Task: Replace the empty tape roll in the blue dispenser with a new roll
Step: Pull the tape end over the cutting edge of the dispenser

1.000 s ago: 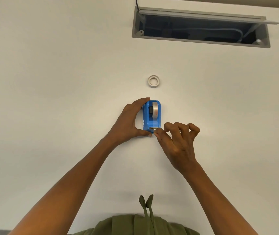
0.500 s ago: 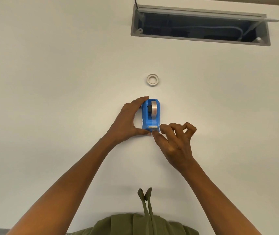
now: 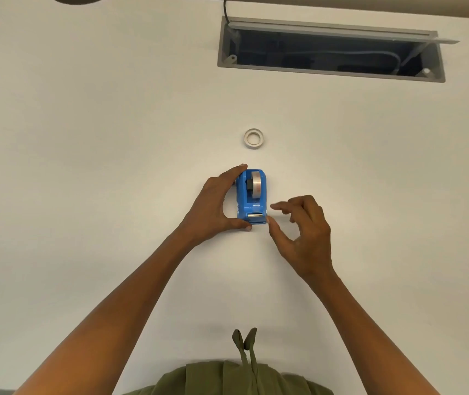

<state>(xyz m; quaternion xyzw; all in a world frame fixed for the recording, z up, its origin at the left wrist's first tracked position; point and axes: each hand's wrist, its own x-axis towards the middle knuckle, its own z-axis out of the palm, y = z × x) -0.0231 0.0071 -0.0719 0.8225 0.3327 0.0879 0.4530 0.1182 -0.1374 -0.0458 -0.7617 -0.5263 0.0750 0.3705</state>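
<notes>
The blue dispenser (image 3: 252,202) stands on the white table (image 3: 85,166) with a tape roll (image 3: 256,185) seated in its well and its metal cutter facing me. My left hand (image 3: 216,206) grips the dispenser's left side, index finger at the far end and thumb at the near end. My right hand (image 3: 303,229) hovers just right of the cutter end, fingers apart and holding nothing; its thumb tip is close to the dispenser's near corner. A small white empty tape core (image 3: 253,138) lies flat on the table beyond the dispenser.
A long open cable hatch (image 3: 330,49) with a raised grey lid is set into the table at the far right. A black cable (image 3: 226,10) runs into its left end. My olive-green shirt and drawstrings (image 3: 244,354) show at the bottom edge.
My right hand has let go of the cutter end and drawn back to the right with its fingers spread. The left hand keeps its hold on the dispenser.
</notes>
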